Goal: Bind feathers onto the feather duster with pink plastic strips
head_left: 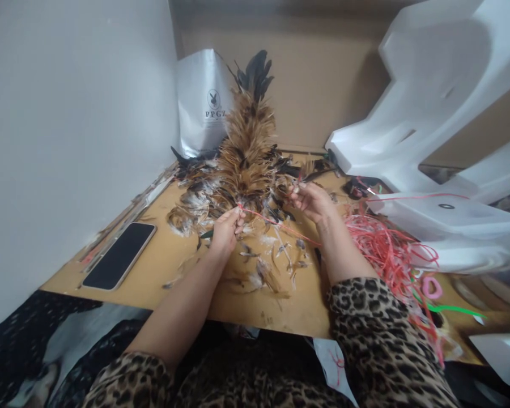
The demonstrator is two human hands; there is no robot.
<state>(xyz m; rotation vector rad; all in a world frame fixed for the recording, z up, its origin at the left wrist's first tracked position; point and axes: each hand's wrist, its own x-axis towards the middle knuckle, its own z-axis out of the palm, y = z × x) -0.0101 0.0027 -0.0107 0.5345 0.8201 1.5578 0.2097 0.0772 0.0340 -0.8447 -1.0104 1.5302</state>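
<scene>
A feather duster [246, 144] of brown and black feathers stands up from the wooden board [161, 266], its base near my hands. My left hand [226, 228] pinches the base of the duster together with a red string [272, 220]. That string runs rightward under my right hand [311, 201], which holds a few loose dark feathers [318, 174] between its fingers. Loose feathers [272, 260] lie scattered on the board between my forearms.
A black phone [119, 255] lies at the board's left. A tangle of red string [386, 249] is piled at the right, beside white foam packing [429, 113]. A silver bag [204, 102] leans against the cardboard at the back. A white wall is at the left.
</scene>
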